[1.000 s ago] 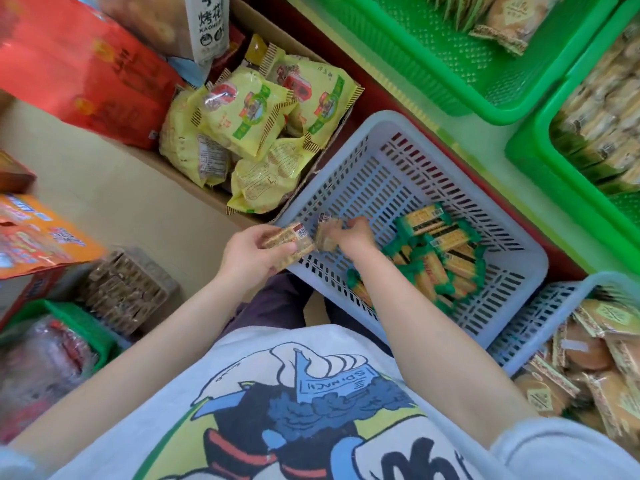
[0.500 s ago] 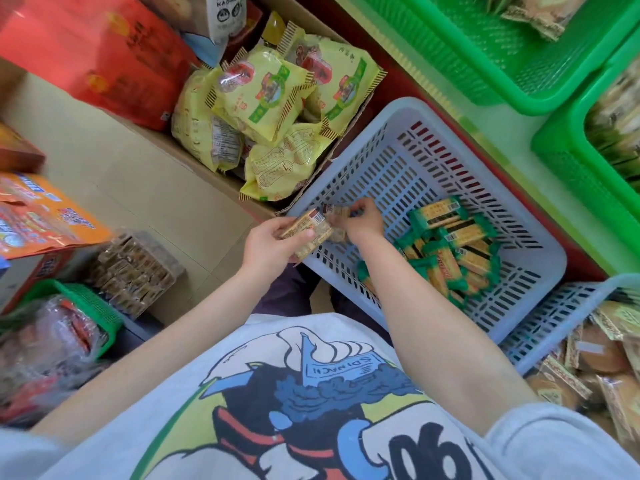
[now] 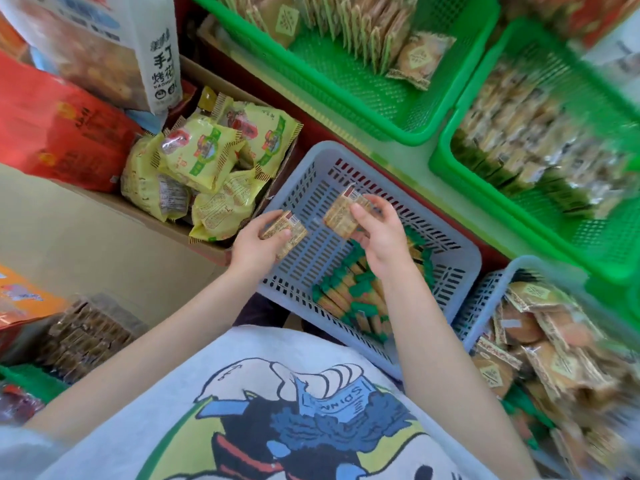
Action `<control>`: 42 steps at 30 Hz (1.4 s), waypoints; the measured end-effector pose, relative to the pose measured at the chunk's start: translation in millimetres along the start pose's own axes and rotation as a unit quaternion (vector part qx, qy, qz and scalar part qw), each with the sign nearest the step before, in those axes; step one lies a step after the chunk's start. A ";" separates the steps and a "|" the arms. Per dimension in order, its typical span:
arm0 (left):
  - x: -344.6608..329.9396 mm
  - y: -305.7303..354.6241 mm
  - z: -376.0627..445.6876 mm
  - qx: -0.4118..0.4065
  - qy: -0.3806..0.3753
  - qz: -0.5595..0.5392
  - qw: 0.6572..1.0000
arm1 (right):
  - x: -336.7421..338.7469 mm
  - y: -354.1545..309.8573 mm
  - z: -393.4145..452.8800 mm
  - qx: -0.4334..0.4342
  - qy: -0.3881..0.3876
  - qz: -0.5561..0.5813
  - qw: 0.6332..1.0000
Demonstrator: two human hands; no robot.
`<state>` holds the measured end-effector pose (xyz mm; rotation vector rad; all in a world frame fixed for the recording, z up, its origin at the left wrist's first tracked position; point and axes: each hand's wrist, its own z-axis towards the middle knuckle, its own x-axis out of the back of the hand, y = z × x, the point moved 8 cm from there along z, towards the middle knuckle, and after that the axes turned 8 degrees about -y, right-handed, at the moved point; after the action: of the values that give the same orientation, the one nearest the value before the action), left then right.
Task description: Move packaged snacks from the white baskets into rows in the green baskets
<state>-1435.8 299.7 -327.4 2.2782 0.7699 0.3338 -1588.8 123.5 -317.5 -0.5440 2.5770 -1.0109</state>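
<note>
Progress: we judge the job well underway but far from finished. The far green basket (image 3: 408, 109) already carries one upright row of tan packets along its far side, with one loose packet (image 3: 420, 58) lying flat beside that row; much of its floor is bare. The right green basket (image 3: 450, 157) is blurred but looks packed with rows over most of its floor.

Left to do: the near white basket (image 3: 311, 178) holds a heap of green-ended snack packs (image 3: 349, 292) toward its near right corner. A second white basket (image 3: 485, 299), at the right edge of view, is piled with round tan packets (image 3: 540, 341). Both need emptying yet.

Hands: both are raised above the near white basket, each carrying stock.
- Left hand (image 3: 256, 247) sits over the basket's left rim, palm turned up, fingers (image 3: 282, 234) curled and clamped on a small stack of packs (image 3: 285, 230).
- Right hand (image 3: 381, 240) is just beside it, over the basket's middle, thumb and fingers clamped on a second stack (image 3: 346, 213), tilted up toward the green baskets.
- The two stacks are near each other but apart.

We read this as a carry step: packs gathered and not yet placed. Which green basket they are bound for we cannot tell.

Beside the white basket's left rim, a cardboard box (image 3: 162, 220) holds yellow bags (image 3: 204, 157), outside the task.
</note>
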 end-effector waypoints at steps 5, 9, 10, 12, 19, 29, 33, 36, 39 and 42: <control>-88.2 66.7 -0.4 -0.014 -0.122 -0.024 0.992 | 33.1 -52.3 -48.1 0.062 -0.014 0.092 0.994; -161.9 104.9 -14.0 -0.041 -0.182 -0.003 0.982 | 80.6 -81.9 -76.4 0.132 0.014 0.086 0.987; -180.5 111.4 -18.9 -0.053 -0.203 0.012 0.978 | 92.4 -85.3 -82.3 0.140 0.030 0.049 0.988; -215.0 120.7 -29.1 -0.072 -0.246 0.040 0.966 | 114.7 -91.3 -95.0 0.145 0.075 -0.052 0.985; -305.8 132.4 -47.0 -0.073 -0.325 0.096 0.938 | 186.4 -92.0 -114.4 0.094 0.106 -0.048 0.989; -390.4 170.1 -1.4 -0.220 -0.166 0.297 0.914 | 290.1 -140.6 -97.8 0.113 0.132 0.056 0.983; -378.7 153.6 39.6 -0.261 -0.062 0.611 0.745 | 331.0 -179.4 -58.8 0.119 0.179 -0.026 0.976; -378.1 138.2 50.4 -0.259 -0.078 0.679 0.683 | 337.9 -177.0 -9.4 0.012 0.175 -0.145 0.974; -377.9 138.9 52.1 -0.252 -0.084 0.676 0.687 | 338.8 -162.3 34.1 -0.051 0.221 -0.165 0.960; -378.7 135.6 52.0 -0.252 -0.082 0.686 0.678 | 328.3 -145.9 62.4 -0.080 0.220 -0.169 0.957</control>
<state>-1653.8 -38.8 -278.5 1.8315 -1.1730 0.8363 -1816.6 -161.2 -309.4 -0.9176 3.0486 -1.1444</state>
